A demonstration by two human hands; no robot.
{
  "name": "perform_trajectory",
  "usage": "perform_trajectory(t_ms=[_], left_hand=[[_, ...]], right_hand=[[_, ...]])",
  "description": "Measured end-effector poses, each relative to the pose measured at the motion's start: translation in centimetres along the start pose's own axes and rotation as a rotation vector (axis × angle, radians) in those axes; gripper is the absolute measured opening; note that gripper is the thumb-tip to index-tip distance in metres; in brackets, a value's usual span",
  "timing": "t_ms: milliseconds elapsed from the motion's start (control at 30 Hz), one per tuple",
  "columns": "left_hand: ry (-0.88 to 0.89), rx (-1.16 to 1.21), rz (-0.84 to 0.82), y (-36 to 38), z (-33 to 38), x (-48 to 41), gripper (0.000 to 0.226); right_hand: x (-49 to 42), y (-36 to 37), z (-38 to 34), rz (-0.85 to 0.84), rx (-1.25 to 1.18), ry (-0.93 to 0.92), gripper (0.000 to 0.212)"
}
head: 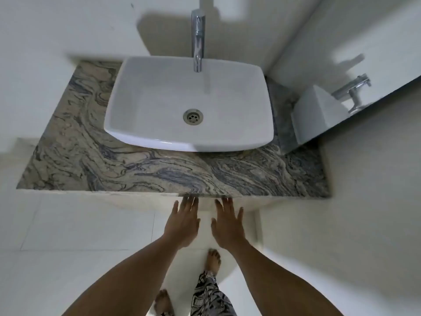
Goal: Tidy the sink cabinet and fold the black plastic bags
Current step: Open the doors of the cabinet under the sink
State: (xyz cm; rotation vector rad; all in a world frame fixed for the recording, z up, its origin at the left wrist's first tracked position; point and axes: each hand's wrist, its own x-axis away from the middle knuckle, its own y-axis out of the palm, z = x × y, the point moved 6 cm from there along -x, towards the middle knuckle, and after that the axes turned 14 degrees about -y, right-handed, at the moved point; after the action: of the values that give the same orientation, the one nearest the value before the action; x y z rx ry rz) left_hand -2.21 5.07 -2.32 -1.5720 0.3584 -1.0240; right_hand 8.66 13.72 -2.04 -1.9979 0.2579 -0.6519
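Empty left hand (pixel 184 222) and right hand (pixel 227 224), fingers spread, side by side below swirled grey stone worktop (pixel 159 172) edge ahead; knuckles may strike overhang.

The basin (pixel 189 144) sits on the countertop (pixel 91 160) toward its back right corner, with the faucet (pixel 197 42) over its back rim. A mirror (pixel 376 53) runs along the right edge. The left hand (pixel 183 224) and right hand (pixel 227 226) lie side by side before the front edge.

Chrome tap (pixel 197 39) over basin (pixel 136 87), marbled c'top (pixel 91 160).
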Motion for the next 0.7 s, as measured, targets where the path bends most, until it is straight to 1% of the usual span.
perform_trajectory(t_ms=[33,67,133,233,333,467,700], left_hand=[[0.006,-0.035,0.013,0.2,0.4,-0.5,0.071],[0.005,-0.035,0.001,0.2,0.7,-1.0,0.073],[-0.005,-0.039,0.030,0.8,1.0,-1.6,0.075],[-0.038,-0.030,0.015,1.2,1.7,-2.4,0.078],[-0.068,-0.058,0.006,1.7,1.6,-3.0,0.079],[-0.112,-0.021,0.007,2.4,1.5,-3.2,0.078],[-0.103,-0.004,-0.012,1.4,1.2,-2.9,0.068]], right_hand=[[-0.4,0.1,0.5,-0.001,0.030,-0.007,0.067],[-0.8,0.2,1.1,-0.007,0.043,-0.008,0.070],[-1.2,0.4,1.9,-0.009,0.098,-0.020,0.073],[-1.9,0.9,3.2,-0.044,0.131,-0.013,0.076],[-2.2,1.4,4.1,-0.025,0.175,-0.038,0.079],[-2.6,1.3,3.6,0.014,0.153,-0.013,0.078],[-2.4,1.0,2.8,-0.081,0.110,0.048,0.082]])
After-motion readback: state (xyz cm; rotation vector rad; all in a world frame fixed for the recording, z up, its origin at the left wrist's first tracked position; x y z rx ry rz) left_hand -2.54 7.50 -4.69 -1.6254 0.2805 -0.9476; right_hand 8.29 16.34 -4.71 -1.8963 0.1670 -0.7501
